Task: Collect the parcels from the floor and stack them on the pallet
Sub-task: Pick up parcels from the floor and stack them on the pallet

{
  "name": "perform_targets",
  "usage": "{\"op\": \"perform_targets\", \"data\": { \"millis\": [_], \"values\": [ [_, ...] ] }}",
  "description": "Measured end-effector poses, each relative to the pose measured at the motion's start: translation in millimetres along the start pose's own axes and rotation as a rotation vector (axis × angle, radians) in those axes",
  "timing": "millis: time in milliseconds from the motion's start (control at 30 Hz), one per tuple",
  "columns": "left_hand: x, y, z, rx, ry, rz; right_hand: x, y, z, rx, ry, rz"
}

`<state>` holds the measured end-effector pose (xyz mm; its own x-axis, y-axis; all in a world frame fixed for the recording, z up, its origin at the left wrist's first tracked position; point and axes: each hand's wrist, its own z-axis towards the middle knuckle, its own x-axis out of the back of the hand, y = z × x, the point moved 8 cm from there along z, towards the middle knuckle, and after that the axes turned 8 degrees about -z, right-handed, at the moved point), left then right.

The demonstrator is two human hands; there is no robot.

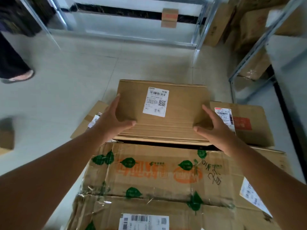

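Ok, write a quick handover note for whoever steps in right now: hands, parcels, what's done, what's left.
Left hand: open, flat against the left side of the labelled box.
Right hand: open, on the box's right side.
The box sits among the stack, beyond the green-leaf box, with the red-print box to its right.
The pallet itself is not visible.
Done: several parcels stacked here.
Left: settle this box, then fetch the small box on the floor at left and the one by the far rack.

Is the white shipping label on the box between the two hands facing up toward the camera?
Yes, the white label sits on the top face of the plain box, its barcode and square code in full view.
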<state>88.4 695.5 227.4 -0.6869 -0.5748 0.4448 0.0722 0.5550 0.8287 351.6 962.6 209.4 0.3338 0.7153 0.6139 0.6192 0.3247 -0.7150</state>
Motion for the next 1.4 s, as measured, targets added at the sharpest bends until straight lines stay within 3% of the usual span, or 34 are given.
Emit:
{"op": "perform_targets", "data": {
  "millis": [233,667,867,1033,1200,1400],
  "values": [
    [0.5,-4.6,8.5,0.018,-0.007,-0.092,4.1,-0.3,1.4,-0.033,0.008,0.055],
    [-8.5,-10.3,-1.3,-0.005,-0.069,0.017,-2.5,5.6,-16.4,-0.051,-0.021,-0.02],
    [-1.1,7.6,6.7,-0.079,0.031,0.063,4.5,1.9,-14.2,-0.017,-0.014,-0.066],
    [8.0,15.7,9.8,-0.097,0.117,0.071,29.6,13.7,-13.6,-0.027,0.101,-0.02],
    [-6.1,3.5,7.8,-0.023,0.037,0.143,3.6,11.2,-15.9,0.018,-0.059,-0.05],
    [-3.4,4.0,3.8,-0.029,0.047,0.188,13.1,14.6,-18.0,0.013,-0.042,-0.031]
  ]
}}
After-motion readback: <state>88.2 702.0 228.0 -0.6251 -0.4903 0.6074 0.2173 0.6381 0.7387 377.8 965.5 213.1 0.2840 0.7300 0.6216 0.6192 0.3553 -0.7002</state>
